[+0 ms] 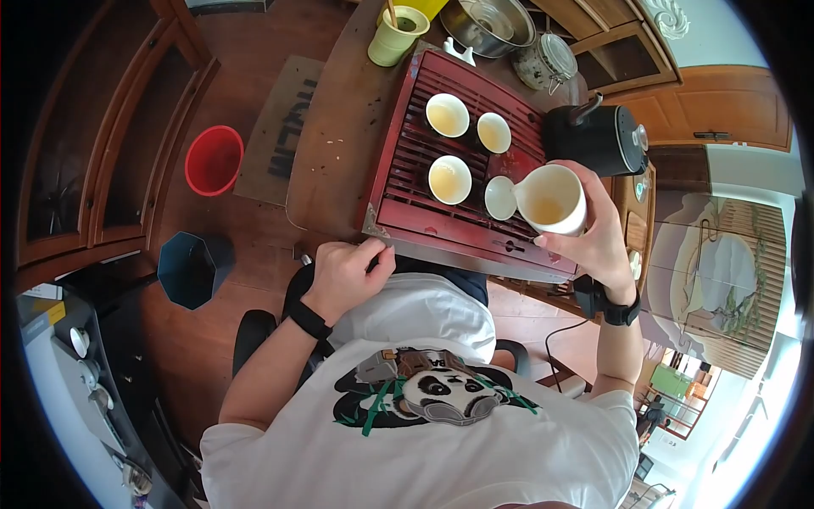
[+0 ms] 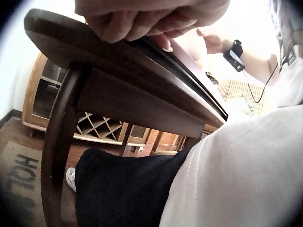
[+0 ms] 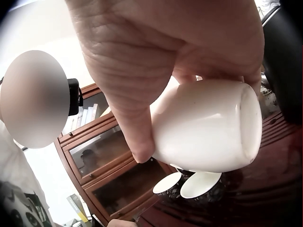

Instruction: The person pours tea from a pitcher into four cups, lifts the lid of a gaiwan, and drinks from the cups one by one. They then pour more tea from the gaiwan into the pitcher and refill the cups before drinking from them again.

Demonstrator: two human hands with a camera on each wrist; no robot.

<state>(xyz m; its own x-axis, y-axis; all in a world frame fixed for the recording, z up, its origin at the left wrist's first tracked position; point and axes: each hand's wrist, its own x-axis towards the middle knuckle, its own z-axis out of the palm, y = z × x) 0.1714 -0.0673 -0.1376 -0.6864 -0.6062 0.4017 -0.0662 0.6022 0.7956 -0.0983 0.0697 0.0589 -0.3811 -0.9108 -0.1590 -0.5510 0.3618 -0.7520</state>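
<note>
My right hand (image 1: pixel 593 233) grips a white tea pitcher (image 1: pixel 551 199) holding pale yellow tea. In the right wrist view the pitcher (image 3: pixel 203 125) lies steeply tilted between thumb and fingers. Its spout is right over a small white cup (image 1: pixel 500 198) on the red slatted tea tray (image 1: pixel 441 227). Further left on the tray stand three more cups of yellow tea: a back one (image 1: pixel 447 115), one beside it (image 1: pixel 493 133) and a nearer one (image 1: pixel 449 180). My left hand (image 1: pixel 348 273), fingers loosely curled and holding nothing, rests by the tray's near left corner.
A black kettle (image 1: pixel 585 138) stands right of the tray. Behind are a glass jar (image 1: pixel 547 64), a steel basin (image 1: pixel 487 30), white figurines (image 1: pixel 459 53) and a green pot (image 1: pixel 392 44) with a wooden stick. On the floor to the left are red (image 1: pixel 214 161) and blue (image 1: pixel 193 270) bins.
</note>
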